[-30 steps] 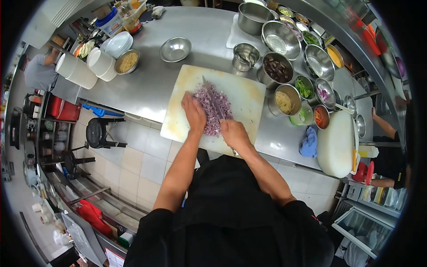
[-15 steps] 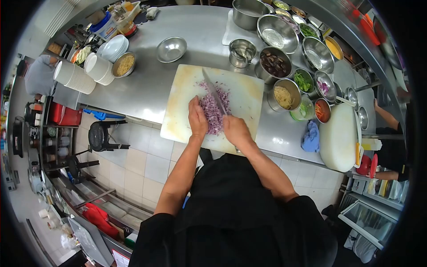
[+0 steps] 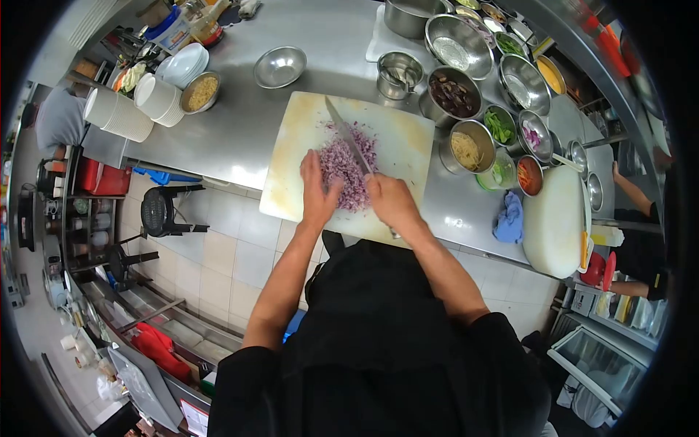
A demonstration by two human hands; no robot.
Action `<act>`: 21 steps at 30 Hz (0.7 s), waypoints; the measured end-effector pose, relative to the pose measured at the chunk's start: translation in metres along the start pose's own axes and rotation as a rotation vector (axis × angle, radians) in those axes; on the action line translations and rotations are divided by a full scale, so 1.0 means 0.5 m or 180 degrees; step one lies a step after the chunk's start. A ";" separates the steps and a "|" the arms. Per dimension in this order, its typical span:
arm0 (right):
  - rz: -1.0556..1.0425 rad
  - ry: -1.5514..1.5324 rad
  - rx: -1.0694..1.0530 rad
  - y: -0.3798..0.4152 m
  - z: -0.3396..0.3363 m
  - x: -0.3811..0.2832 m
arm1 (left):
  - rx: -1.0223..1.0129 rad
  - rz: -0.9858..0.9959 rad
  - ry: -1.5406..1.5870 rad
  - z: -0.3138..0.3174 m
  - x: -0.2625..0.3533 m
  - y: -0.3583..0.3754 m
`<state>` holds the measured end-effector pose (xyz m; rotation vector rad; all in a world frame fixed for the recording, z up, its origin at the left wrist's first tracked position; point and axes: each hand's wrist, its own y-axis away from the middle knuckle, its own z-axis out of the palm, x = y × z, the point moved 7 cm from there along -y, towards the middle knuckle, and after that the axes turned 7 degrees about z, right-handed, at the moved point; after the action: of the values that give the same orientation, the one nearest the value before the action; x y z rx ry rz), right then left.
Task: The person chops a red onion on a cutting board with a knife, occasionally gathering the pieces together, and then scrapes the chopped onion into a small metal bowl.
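Note:
My right hand grips the handle of a kitchen knife, whose long blade points up and to the left across the chopped red onion. The finely cut purple-white bits form a heap in the middle of a white, yellow-stained cutting board. At the left edge of this heap lies my left hand, fingers stretched out and thumb apart, holding nothing. Part of the knife handle is hidden inside my right fist.
Steel bowls and pots stand right of the board, including one with noodle-like strips and one with dark pieces. A blue cloth lies near the front edge. An empty steel bowl and stacked white bowls stand left. Another person's arm shows far right.
My left thumb has spread away from the fingers, toward the onion. The knife blade has shifted slightly left. The whole view has moved a little with my head.

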<state>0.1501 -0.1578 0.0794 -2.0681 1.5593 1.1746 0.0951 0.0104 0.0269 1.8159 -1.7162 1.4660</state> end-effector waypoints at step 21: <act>0.0326 0.0069 0.0147 0.020 0.025 0.045 | 0.0484 0.0106 -0.0283 0.016 -0.038 -0.073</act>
<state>0.1377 -0.1683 0.0571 -1.9993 1.7042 1.1427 0.1337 0.0261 0.0246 1.9654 -1.7261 1.5915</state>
